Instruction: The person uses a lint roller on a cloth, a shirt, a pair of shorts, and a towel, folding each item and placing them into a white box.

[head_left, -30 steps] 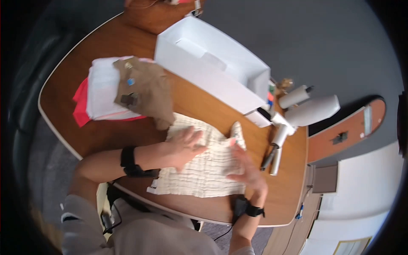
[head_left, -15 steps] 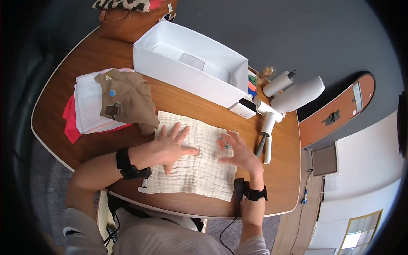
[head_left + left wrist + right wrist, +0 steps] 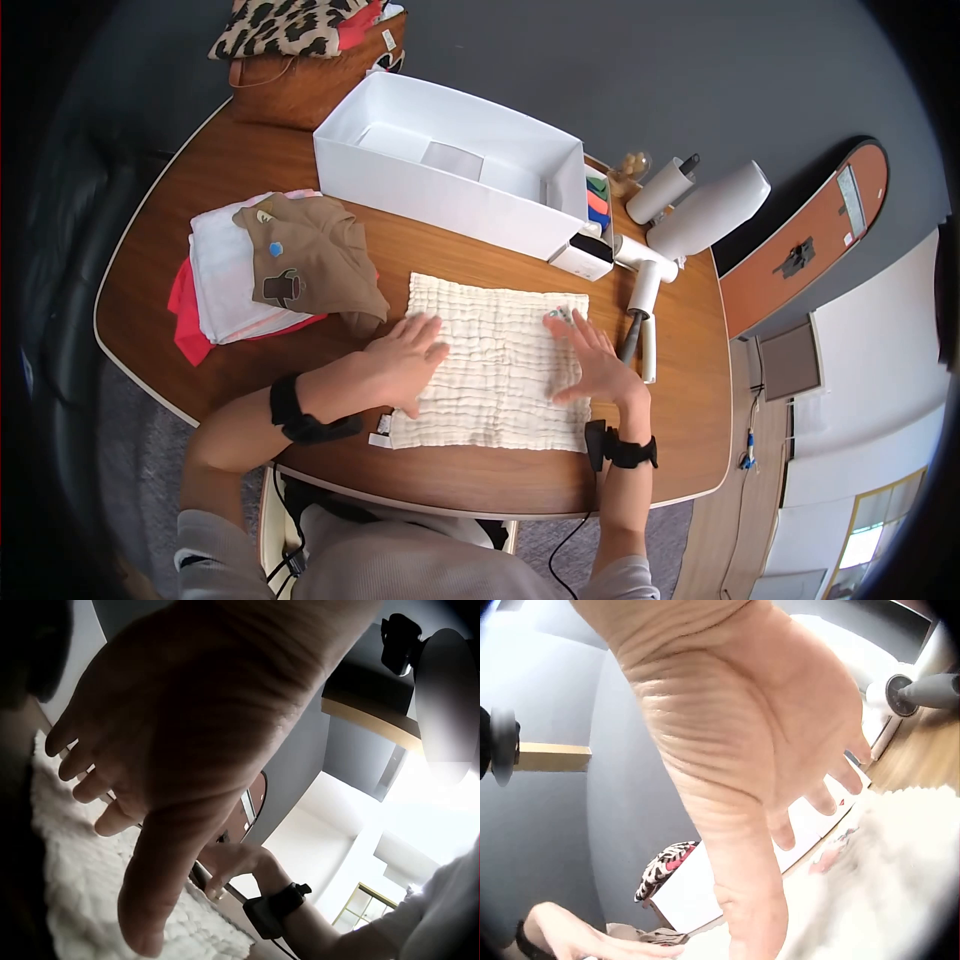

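Observation:
A cream crinkled muslin cloth (image 3: 490, 375) lies spread flat on the table, with a small white tag at its near left corner. My left hand (image 3: 405, 362) is at the cloth's left edge, fingers spread, palm down. Over the right side, my right hand (image 3: 598, 368) has its fingers extended, beside a small coloured print at the far right corner. In the left wrist view the thumb (image 3: 150, 900) hangs just over the cloth's surface. The right wrist view shows the right palm (image 3: 735, 742) with nothing in it.
Left of the cloth, a brown garment (image 3: 335, 250) lies on folded white and red cloths (image 3: 220, 270). Behind stands an open white box (image 3: 440, 185). A white hair dryer (image 3: 710, 210) is at the right, near a mirror (image 3: 810, 235). A brown bag (image 3: 310, 90) sits at the back left.
The cloth has shifted right and now lies straighter, its far edge less slanted. My left hand has moved from over the cloth to its left edge. My right hand has moved outward to the right edge.

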### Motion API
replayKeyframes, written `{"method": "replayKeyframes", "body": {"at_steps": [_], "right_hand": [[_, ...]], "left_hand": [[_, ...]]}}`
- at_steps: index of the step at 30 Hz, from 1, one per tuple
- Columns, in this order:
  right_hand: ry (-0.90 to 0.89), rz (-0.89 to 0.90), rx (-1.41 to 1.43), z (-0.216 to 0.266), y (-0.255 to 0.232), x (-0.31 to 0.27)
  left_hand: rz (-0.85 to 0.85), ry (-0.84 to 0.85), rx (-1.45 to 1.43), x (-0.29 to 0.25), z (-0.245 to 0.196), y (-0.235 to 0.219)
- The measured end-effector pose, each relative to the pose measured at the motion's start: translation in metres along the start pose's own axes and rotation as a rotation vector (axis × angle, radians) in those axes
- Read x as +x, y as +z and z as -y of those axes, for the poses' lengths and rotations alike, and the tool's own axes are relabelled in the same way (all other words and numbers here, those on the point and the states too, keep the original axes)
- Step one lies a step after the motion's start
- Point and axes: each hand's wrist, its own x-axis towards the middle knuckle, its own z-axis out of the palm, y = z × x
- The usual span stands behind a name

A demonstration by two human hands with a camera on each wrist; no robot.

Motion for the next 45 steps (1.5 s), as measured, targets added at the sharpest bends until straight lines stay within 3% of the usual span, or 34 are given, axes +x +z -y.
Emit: {"method": "replayKeyframes", "body": {"at_steps": [2, 5, 6, 8, 10, 11, 13, 16, 20, 25, 26, 29, 31, 33, 35, 38, 41, 45], "right_hand": [[0.019, 0.068, -0.156, 0.007, 0.003, -0.01], [-0.027, -0.1, 0.05, -0.001, -0.004, -0.015], [-0.141, -0.326, -0.002, -0.024, 0.004, -0.009], [0.253, -0.533, -0.118, -0.04, -0.002, -0.002], [0.315, -0.843, -0.32, -0.062, 0.0, 0.009], [0.425, -0.808, -0.477, -0.078, 0.004, 0.012], [0.618, -0.672, -0.36, -0.08, -0.001, 0.016], [0.63, -0.589, -0.269, -0.089, 0.001, 0.022], [0.661, -0.685, -0.224, -0.108, 0.008, 0.033], [0.674, -0.885, -0.167, -0.077, -0.011, 0.007], [0.568, -0.916, -0.115, -0.062, -0.017, -0.003], [0.322, -0.667, 0.322, 0.007, -0.029, -0.035], [0.044, -0.57, 0.393, 0.04, -0.011, -0.039], [-0.012, -0.327, 0.273, 0.08, 0.001, -0.033], [-0.066, -0.28, 0.194, 0.102, 0.017, -0.021], [-0.117, -0.19, 0.144, 0.107, 0.028, -0.004], [-0.137, -0.156, 0.041, 0.102, 0.035, 0.005], [-0.138, -0.199, -0.121, 0.085, 0.043, 0.006]], "left_hand": [[-0.003, 0.013, -0.056, -0.012, 0.005, 0.0], [-0.041, 0.097, -0.144, -0.016, 0.022, 0.007], [-0.039, 0.106, -0.187, -0.017, 0.023, 0.006], [-0.033, 0.12, -0.272, -0.021, 0.024, 0.005], [-0.029, 0.141, -0.329, -0.021, 0.027, 0.005], [-0.03, 0.151, -0.355, -0.021, 0.029, 0.005], [-0.062, 0.17, -0.355, -0.02, 0.034, 0.01], [-0.097, 0.192, -0.365, -0.022, 0.038, 0.015], [-0.147, 0.205, -0.346, -0.023, 0.039, 0.022], [-0.14, 0.212, -0.382, -0.023, 0.041, 0.021], [-0.141, 0.212, -0.386, -0.022, 0.042, 0.021], [-0.144, 0.219, -0.384, -0.022, 0.042, 0.022], [-0.156, 0.224, -0.391, -0.022, 0.042, 0.021], [-0.188, 0.233, -0.397, -0.021, 0.043, 0.024], [-0.246, 0.239, -0.405, -0.019, 0.045, 0.028], [-0.261, 0.177, -0.526, -0.022, 0.042, 0.019], [-0.372, 0.227, -0.366, -0.021, 0.043, 0.027], [-0.39, 0.187, -0.374, -0.021, 0.041, 0.026]]}}
